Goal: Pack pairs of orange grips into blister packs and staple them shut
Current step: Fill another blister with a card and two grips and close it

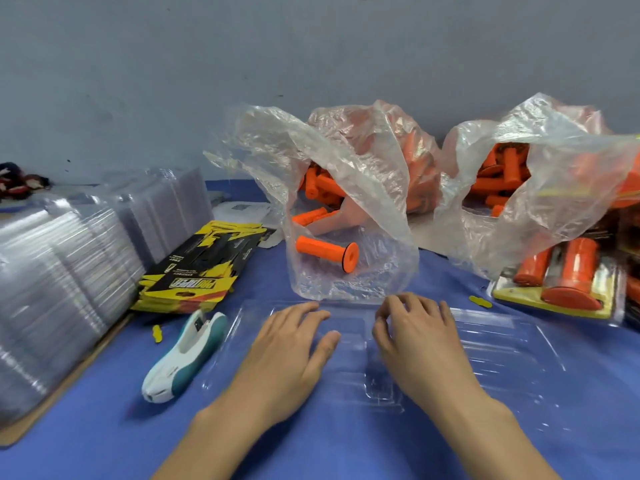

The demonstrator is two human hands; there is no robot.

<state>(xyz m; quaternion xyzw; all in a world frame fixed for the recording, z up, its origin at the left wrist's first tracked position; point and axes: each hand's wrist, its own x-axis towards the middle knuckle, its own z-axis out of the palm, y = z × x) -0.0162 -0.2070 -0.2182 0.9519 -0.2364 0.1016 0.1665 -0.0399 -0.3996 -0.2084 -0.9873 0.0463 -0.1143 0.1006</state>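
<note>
Left hand [287,355] flat, fingers straight, pressing open blister pack [502,341] | right hand [415,344] fingers bent at pack's middle, pinching or not: cannot tell | risk: thin, slick plastic may skid on cloth [104,427] or fold back | pack clear, glossy, empty | nearest orange grip [325,252] on bag [346,188] just beyond

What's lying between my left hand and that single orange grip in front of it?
Head view: past the left hand, the far rim of the clear blister pack, then crumpled film of the clear plastic bag.
</note>
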